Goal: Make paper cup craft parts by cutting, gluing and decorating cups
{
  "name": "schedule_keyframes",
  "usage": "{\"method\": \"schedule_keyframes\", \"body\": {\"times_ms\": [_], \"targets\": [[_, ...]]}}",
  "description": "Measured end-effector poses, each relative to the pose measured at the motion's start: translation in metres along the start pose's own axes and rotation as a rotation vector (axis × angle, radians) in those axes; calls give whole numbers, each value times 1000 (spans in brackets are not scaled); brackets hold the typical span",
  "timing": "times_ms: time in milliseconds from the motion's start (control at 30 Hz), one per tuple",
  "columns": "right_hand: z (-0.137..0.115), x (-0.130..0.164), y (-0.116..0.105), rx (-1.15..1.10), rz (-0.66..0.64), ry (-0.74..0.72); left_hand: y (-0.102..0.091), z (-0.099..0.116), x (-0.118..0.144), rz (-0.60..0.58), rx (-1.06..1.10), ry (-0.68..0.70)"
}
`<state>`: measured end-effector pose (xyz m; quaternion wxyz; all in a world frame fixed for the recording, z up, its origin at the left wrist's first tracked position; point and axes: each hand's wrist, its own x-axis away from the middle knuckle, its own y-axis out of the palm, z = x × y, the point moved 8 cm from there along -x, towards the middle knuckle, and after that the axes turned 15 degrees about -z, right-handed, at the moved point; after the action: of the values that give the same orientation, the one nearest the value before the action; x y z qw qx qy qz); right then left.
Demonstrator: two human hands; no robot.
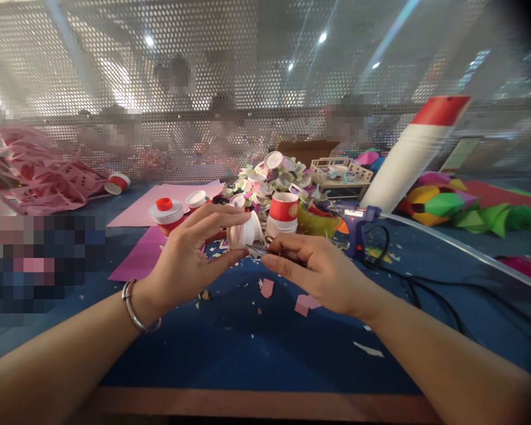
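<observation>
In my left hand [199, 242] is a small white paper cup [244, 231], tipped on its side between thumb and fingers. My right hand [316, 265] is closed on what look like scissors [257, 249]; their metal blades touch the cup's lower edge, and my fingers hide the handles. Just behind stands a red-and-white paper cup [284, 213]. To the left of my left hand is another red-and-white cup with a red cap on top [166, 213]. Pink paper scraps [266, 287] lie on the blue tabletop [248, 354] below my hands.
A blue glue gun [357, 227] with a black cable [442, 301] is right of the cups. Behind rises a heap of cut paper cups [265, 177]. A tall cup stack [416, 153] leans at right. Purple paper [137, 254] lies left, pink paper strips [48, 171] farther back.
</observation>
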<state>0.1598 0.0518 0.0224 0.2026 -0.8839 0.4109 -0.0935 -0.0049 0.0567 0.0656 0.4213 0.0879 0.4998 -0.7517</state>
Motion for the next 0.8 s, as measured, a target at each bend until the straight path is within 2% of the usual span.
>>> {"method": "schedule_keyframes", "body": {"times_ms": [100,333,400,533,800], "targets": [[-2,0,-1,36,10,2,-2,5,1,8,-61,19],[-4,2,-4,167,59,32,-5,34,3,23,-505,86],[-2,2,-3,166,54,42,-5,28,2,17,-452,41],[1,1,-2,109,31,52,-2,3,0,-7,-191,-93],[1,1,-3,64,16,67,-1,-5,0,-26,-101,-105]]}}
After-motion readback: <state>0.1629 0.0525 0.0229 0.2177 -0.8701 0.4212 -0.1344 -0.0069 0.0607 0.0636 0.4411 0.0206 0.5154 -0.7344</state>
